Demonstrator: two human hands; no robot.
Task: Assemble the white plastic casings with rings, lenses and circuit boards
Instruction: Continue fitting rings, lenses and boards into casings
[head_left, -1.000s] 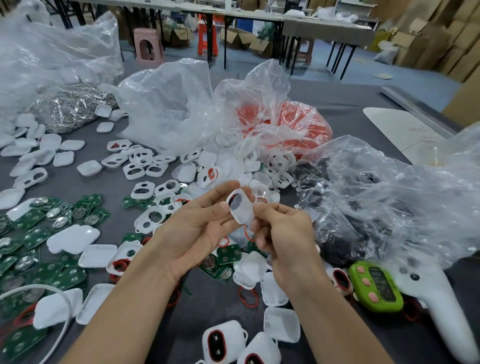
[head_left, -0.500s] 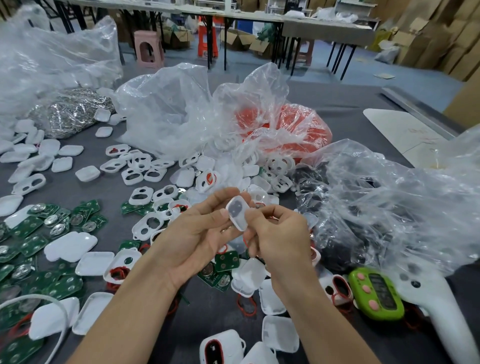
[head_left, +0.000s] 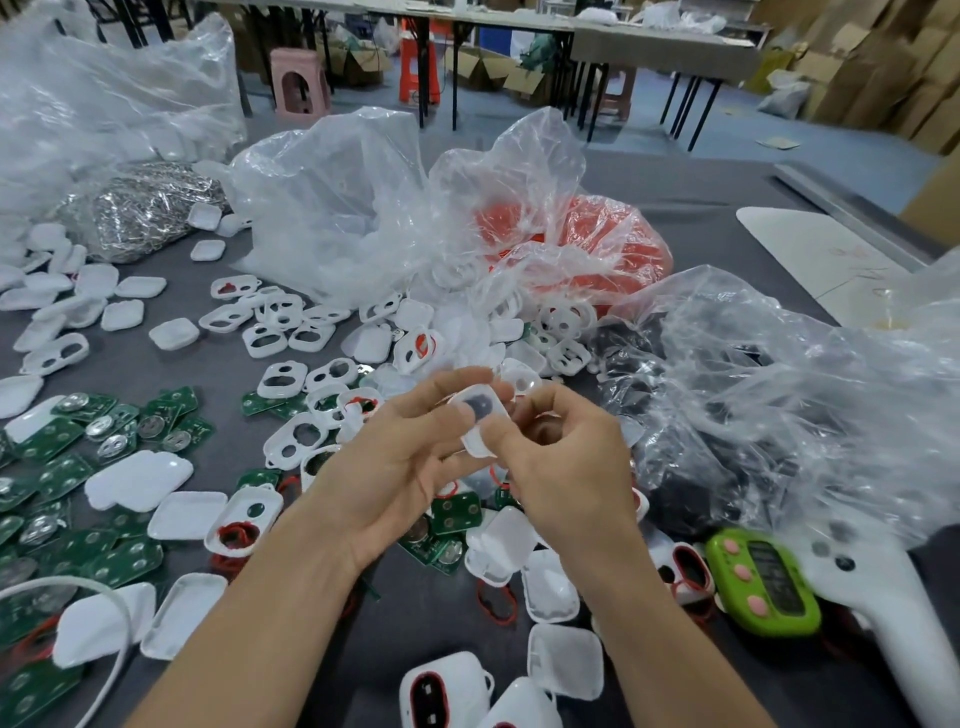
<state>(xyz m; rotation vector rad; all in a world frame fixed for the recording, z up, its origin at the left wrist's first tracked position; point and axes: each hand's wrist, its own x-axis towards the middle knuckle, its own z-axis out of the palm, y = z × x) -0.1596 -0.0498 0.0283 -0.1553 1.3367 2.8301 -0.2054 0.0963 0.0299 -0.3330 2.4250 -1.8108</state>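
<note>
thumb and fingers of left hand (head_left: 395, 467) pinch white casing (head_left: 480, 422) above the middle of the table (head_left: 701, 187); right hand (head_left: 569, 467) curls its fingers tight on that casing's right edge. green circuit boards (head_left: 78, 467) lie scattered left, green timer (head_left: 763, 587) near right.

One white casing (head_left: 478, 422), dark oval window facing up, sits tilted and pinched between my left hand (head_left: 395, 467) and right hand (head_left: 566, 467) above mid-desk (head_left: 441, 631). Green circuit boards (head_left: 52, 441) crowd the left edge. A red ring (head_left: 497, 603) lies near the front.
</note>
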